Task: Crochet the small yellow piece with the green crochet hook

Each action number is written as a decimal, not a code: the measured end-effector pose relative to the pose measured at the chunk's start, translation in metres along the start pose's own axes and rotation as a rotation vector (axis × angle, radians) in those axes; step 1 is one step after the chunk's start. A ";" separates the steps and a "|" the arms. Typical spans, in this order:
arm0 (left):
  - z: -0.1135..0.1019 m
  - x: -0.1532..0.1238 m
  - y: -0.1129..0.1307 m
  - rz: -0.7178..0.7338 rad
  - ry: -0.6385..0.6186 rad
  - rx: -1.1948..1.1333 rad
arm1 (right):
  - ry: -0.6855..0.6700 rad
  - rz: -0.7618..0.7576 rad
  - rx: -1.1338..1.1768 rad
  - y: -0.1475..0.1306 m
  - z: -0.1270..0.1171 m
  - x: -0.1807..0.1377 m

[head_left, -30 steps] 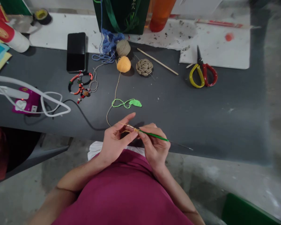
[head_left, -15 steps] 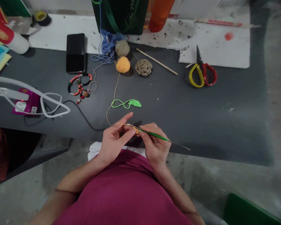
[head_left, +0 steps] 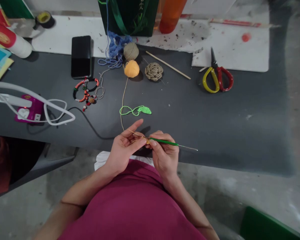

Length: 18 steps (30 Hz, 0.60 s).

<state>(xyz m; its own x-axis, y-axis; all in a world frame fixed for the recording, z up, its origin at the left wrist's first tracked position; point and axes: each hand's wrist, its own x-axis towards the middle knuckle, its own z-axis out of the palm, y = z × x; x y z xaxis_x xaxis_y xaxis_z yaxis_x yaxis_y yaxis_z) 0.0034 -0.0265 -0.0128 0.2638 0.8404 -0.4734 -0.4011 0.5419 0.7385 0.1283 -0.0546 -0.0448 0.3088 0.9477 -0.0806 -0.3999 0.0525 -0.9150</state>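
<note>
At the table's near edge, my left hand (head_left: pixel 123 148) pinches a small yellow crochet piece (head_left: pixel 147 141) between thumb and fingers, its index finger raised with yarn over it. My right hand (head_left: pixel 165 151) grips a crochet hook (head_left: pixel 165 142) with a green handle; its bare metal end points right, and its other tip is at the yellow piece, partly hidden by fingers. Yarn runs from the hands up toward a yellow yarn ball (head_left: pixel 131 69). Just beyond the hands lies a green crocheted leaf (head_left: pixel 144 110) with a looped tail.
Scissors (head_left: pixel 217 75) lie at the right, near a wooden stick (head_left: pixel 168 65) and a brown crocheted rosette (head_left: pixel 153 72). Blue yarn (head_left: pixel 116 46), a grey-brown yarn ball (head_left: pixel 131 51), a phone (head_left: pixel 81 56), beaded bracelets (head_left: pixel 85 91) and a purple power adapter (head_left: pixel 30 108) with cables lie further left.
The crochet hook has turned to a flatter angle, its right end rising and shifting left. My right hand has turned slightly with it, and the yarn near my left hand lies straighter.
</note>
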 end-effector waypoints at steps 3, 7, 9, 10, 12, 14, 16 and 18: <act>0.000 0.000 0.001 -0.039 0.005 0.031 | 0.003 -0.058 -0.038 0.001 -0.003 0.000; 0.001 -0.003 0.006 -0.091 -0.019 0.077 | -0.025 -0.104 -0.033 0.001 -0.003 0.000; 0.001 -0.004 0.008 -0.090 -0.026 0.088 | -0.011 -0.083 -0.032 0.000 -0.002 0.000; 0.000 -0.004 0.008 -0.085 -0.031 0.088 | -0.002 -0.065 -0.031 0.000 -0.001 0.000; -0.001 -0.005 0.006 -0.066 -0.046 0.084 | 0.015 -0.040 -0.020 -0.001 0.000 0.000; -0.003 -0.005 0.004 -0.040 -0.049 0.092 | 0.028 -0.036 -0.001 -0.001 0.002 0.000; -0.003 -0.005 0.002 -0.024 -0.037 0.110 | 0.030 -0.037 0.013 -0.002 0.003 -0.001; -0.003 -0.007 0.002 -0.027 -0.029 0.142 | 0.015 -0.030 0.017 -0.002 0.004 -0.004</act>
<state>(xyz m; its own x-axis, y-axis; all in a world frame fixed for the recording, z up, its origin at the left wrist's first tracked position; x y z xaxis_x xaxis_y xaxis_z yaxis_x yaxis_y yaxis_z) -0.0019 -0.0311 -0.0089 0.2992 0.8238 -0.4815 -0.2655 0.5566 0.7872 0.1248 -0.0570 -0.0414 0.3341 0.9407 -0.0596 -0.4047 0.0860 -0.9104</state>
